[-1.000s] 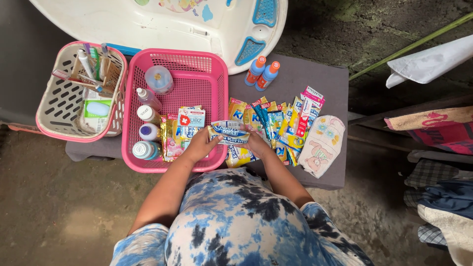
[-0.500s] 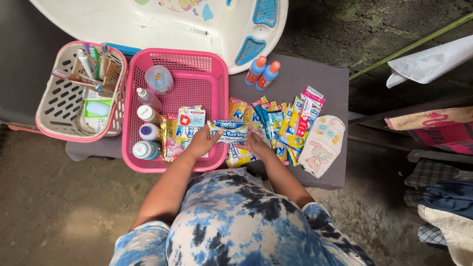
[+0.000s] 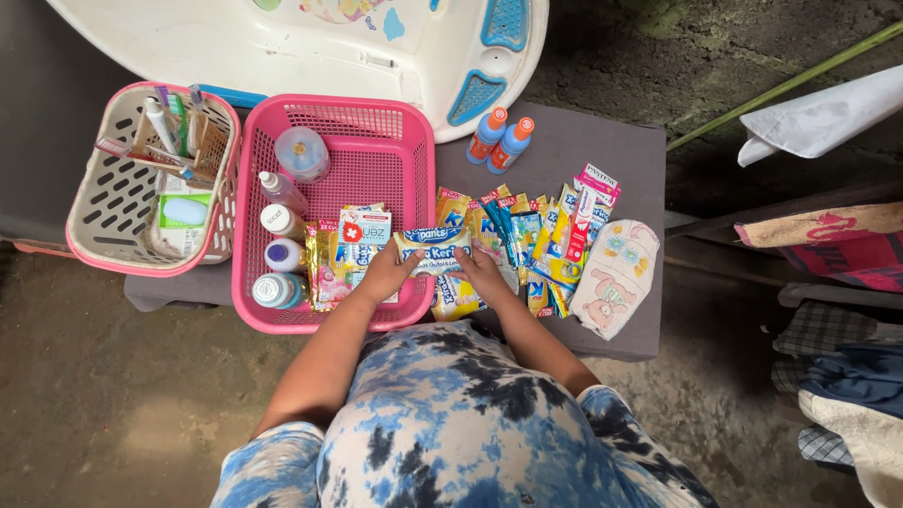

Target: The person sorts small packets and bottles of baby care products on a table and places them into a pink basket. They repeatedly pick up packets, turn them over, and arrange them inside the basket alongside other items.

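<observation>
While the cream basket (image 3: 118, 202) and the bottles along the pink basket's (image 3: 329, 122) left wall sit as before, the blue-and-white diaper pack (image 3: 433, 249) has shifted leftward over that basket's right rim. Left hand (image 3: 386, 273) grips its near left edge; right hand (image 3: 484, 275) now presses its right end. Farther right, sachets (image 3: 531, 235) and a loose diaper (image 3: 616, 277) lie on the grey worktop (image 3: 583, 141).

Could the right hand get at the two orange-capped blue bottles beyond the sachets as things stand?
Probably yes: the right hand holds a packet, but the bottles lie uncovered past the sachets, with nothing standing between.
</observation>
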